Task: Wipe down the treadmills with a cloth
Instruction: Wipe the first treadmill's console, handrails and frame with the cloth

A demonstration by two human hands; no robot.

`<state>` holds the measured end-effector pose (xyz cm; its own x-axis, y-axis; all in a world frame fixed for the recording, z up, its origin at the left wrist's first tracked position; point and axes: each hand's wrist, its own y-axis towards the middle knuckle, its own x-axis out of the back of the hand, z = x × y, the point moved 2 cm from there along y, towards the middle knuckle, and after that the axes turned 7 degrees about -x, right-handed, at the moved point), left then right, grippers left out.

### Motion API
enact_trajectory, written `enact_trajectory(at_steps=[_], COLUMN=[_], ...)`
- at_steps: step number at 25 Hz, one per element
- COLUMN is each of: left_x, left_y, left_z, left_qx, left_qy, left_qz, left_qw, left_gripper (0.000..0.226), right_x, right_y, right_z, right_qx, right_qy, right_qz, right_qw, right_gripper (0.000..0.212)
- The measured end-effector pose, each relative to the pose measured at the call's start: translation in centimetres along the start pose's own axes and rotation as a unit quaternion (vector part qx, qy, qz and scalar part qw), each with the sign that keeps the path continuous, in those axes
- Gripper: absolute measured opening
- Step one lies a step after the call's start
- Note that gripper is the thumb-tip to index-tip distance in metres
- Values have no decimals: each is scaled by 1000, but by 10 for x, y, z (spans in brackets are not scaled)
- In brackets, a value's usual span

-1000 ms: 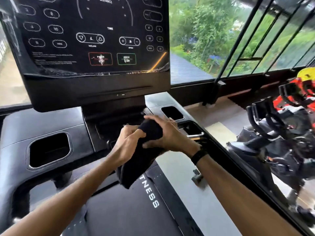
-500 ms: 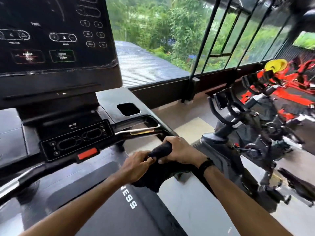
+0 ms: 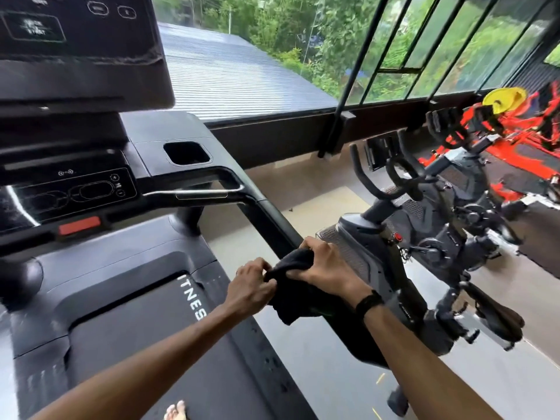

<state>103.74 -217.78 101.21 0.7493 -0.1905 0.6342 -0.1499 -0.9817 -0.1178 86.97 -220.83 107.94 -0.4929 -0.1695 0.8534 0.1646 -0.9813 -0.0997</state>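
Note:
A black cloth (image 3: pixel 292 286) is draped over the treadmill's right handrail (image 3: pixel 269 221). My right hand (image 3: pixel 324 265) grips the cloth from above, wrapped round the rail. My left hand (image 3: pixel 253 283) pinches the cloth's left edge beside the rail. The cloth's lower part hangs below both hands. The black treadmill console (image 3: pixel 75 50) fills the upper left, with a control panel (image 3: pixel 75 192) and a red stop tab (image 3: pixel 79 225) under it. The belt deck (image 3: pixel 145 338) lies below my arms.
A dark exercise bike (image 3: pixel 424 237) stands just right of the handrail. Red gym equipment with a yellow plate (image 3: pixel 503 97) sits at the far right. Large windows (image 3: pixel 303 40) run along the back wall. A cup recess (image 3: pixel 186 153) opens in the console tray. My bare toes (image 3: pixel 175 410) show at the bottom.
Both hands have carried the cloth from the console centre rightward and back along the right handrail. The view has swung to the right, so the console has slid left.

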Motion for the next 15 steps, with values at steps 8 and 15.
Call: enact_trajectory(at_steps=[8, 15], left_x=[-21, -59], left_y=[46, 113], left_z=[6, -19], left_qx=[159, 177], left_qy=[-369, -403], left_qz=[-28, -88], left_qw=[915, 894], left_gripper=[61, 106], right_x=[-9, 12], right_y=[57, 114], right_z=[-3, -46], right_qx=[14, 13], right_qy=[64, 32], right_qz=[-34, -4], right_qw=[997, 999], right_gripper=[36, 39])
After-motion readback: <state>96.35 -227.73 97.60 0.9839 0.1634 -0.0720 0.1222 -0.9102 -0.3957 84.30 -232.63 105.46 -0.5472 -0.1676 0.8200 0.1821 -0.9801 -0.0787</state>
